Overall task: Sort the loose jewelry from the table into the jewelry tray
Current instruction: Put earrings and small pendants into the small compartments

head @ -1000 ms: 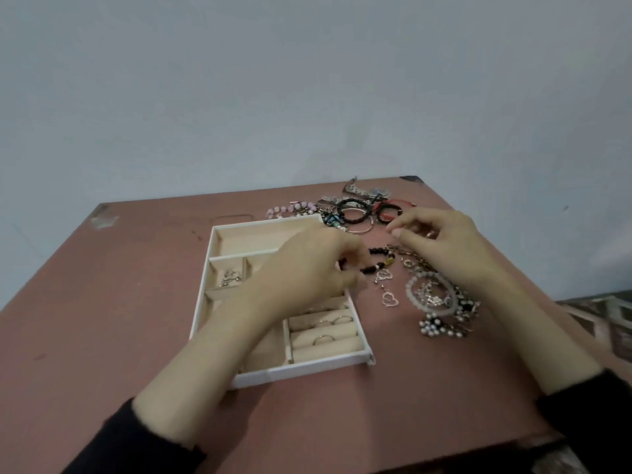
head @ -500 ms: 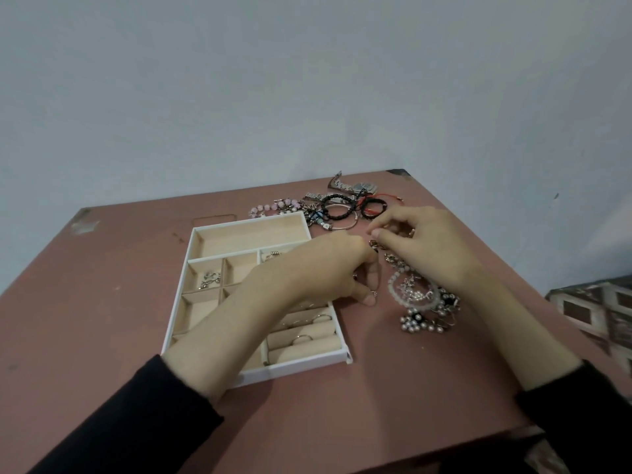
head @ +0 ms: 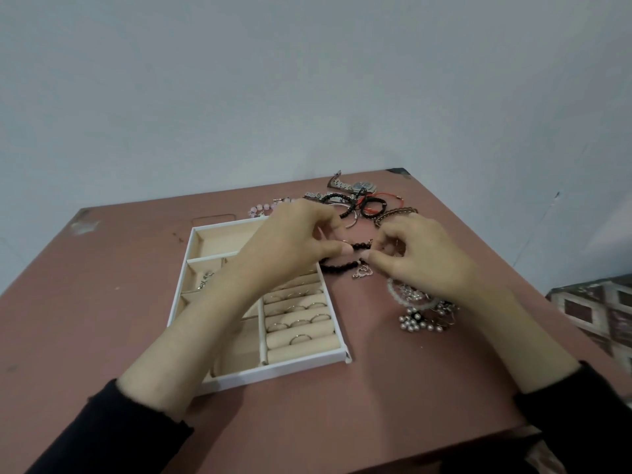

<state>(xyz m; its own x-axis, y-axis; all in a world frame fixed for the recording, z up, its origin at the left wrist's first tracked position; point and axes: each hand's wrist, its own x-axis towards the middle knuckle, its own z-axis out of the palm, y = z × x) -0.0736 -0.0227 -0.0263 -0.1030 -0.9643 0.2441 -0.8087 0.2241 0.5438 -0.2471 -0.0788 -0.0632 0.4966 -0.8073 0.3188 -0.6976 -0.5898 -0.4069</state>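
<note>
Brown table (head: 376, 388), left hand (head: 290, 241) and right hand (head: 420, 258) pinching black bracelet (head: 337, 267)

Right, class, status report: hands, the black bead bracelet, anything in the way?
Left hand, right hand: both pinching black bead bracelet with heart charm. Bracelet beside white compartment tray, not in yet. Pearl cluster by right wrist.

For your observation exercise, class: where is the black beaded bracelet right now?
Head view, centre: the black beaded bracelet hangs between the left hand and the right hand, which both pinch it, just right of the jewelry tray.
</note>
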